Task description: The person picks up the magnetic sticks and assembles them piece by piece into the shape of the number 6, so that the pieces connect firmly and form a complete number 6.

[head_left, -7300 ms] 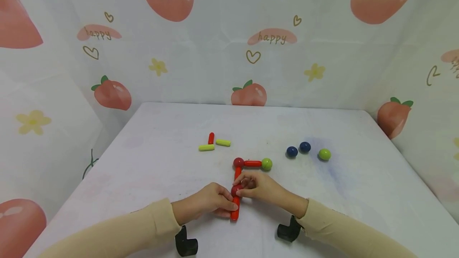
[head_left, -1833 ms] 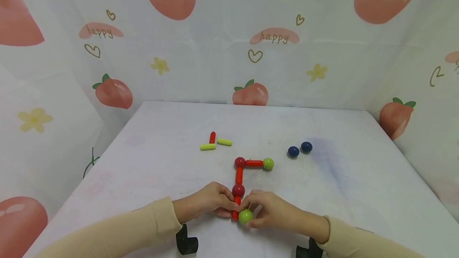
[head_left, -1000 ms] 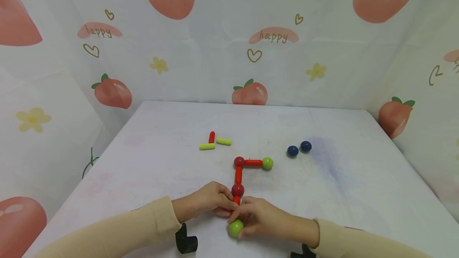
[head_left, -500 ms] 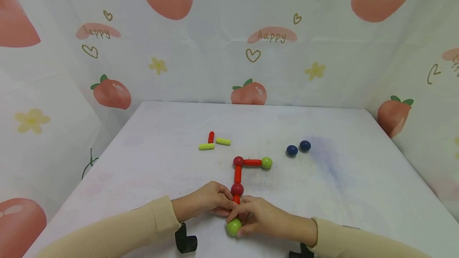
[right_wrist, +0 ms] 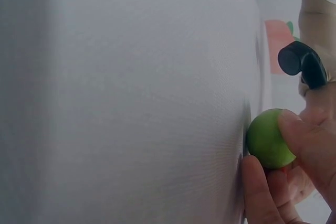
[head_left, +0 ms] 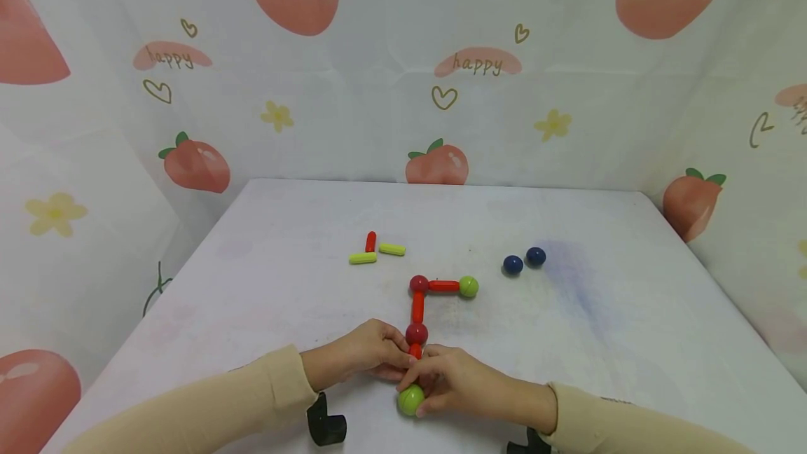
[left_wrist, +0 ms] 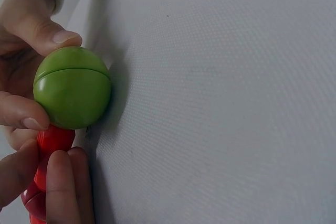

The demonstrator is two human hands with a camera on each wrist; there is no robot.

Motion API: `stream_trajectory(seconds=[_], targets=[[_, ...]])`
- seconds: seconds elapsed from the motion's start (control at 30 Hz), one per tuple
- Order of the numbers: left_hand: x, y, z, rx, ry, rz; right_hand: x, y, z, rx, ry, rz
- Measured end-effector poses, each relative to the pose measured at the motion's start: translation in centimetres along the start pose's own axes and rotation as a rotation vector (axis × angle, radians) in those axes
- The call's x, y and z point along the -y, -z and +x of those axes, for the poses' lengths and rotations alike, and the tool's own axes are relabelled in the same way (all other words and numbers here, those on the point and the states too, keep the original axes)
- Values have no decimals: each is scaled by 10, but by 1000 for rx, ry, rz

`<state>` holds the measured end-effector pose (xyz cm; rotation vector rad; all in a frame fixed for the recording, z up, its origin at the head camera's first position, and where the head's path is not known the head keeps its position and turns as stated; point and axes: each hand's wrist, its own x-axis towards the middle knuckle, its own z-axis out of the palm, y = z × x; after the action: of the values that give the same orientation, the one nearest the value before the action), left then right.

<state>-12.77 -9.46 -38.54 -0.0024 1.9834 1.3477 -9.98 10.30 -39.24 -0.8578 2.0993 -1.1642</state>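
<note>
A white cloth backdrop (head_left: 366,90) printed with fruit, flowers and hearts hangs behind a pale surface (head_left: 271,279). Low in the head view, the left hand (head_left: 372,350) has its grip closed around a red rod (head_left: 415,352). The rod's long axis runs away from the person; its far end meets a dark red ball (head_left: 416,333). A green ball (head_left: 410,400) sits at its near end, in line with it and seemingly touching; whether the 2 are joined, I cannot tell. The right hand (head_left: 465,378), the nearer of the 2 hands to this ball, pinches it between thumb and fingers, from the right. Beyond, the chain continues straight, then turns right toward a 2nd green ball (head_left: 468,286). Farther right lie 2 dark blue balls (head_left: 513,265).
</note>
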Motion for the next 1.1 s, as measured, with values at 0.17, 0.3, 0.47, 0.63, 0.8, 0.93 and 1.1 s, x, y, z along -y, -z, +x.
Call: stream_trajectory(seconds=[0.17, 0.3, 0.47, 0.63, 0.8, 0.93, 1.1], targets=[[-1, 0, 1, 6, -1, -2, 0, 0, 0, 0, -3, 4], [-3, 3, 1, 29, -16, 49, 0, 1, -1, -3, -10, 13], [-12, 12, -2, 23, -34, 196, 1, 0, -1, -11, -9, 24], [-33, 33, -6, -57, -66, 263, 1, 1, 0, -9, -27, 33], [-60, 71, -15, -233, -219, 297, 0, 0, 2, -6, -32, 54], [-75, 98, -18, -405, -292, 400, -2, -1, 2, -4, -25, 49], [-69, 121, 0, -533, -247, 494, -2, -1, 1, 2, -10, 39]])
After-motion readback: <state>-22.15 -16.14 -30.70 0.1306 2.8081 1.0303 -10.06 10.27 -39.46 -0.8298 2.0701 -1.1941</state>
